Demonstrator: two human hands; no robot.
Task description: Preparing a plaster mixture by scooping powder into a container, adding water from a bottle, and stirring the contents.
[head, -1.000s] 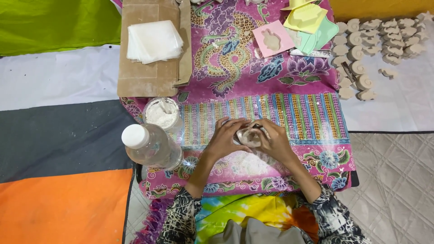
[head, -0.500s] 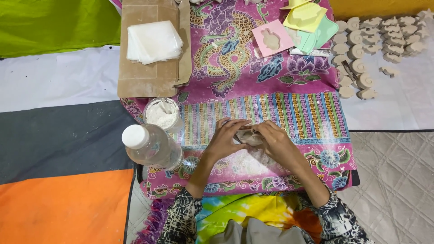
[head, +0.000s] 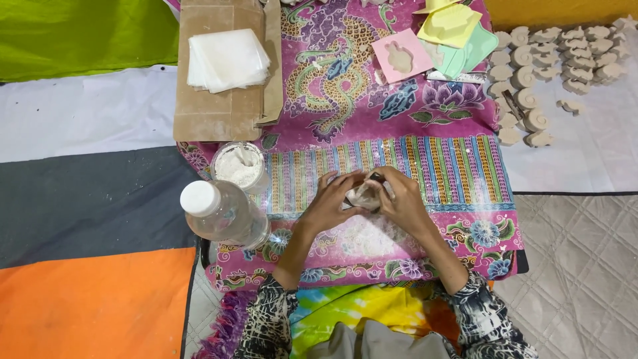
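A pale lump of dough [head: 364,194] was held between the left hand [head: 330,201] and the right hand [head: 399,201], just above a floury patch on the patterned cloth [head: 458,173]. The fingers of both hands were curled and pressed around the lump. A jar of white powder [head: 239,166] and a clear bottle [head: 222,214] stood near the left hand. Shaped pieces [head: 531,119] lay well apart, to the right.

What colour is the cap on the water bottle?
White; the bottle cap shows plainly in the head view.
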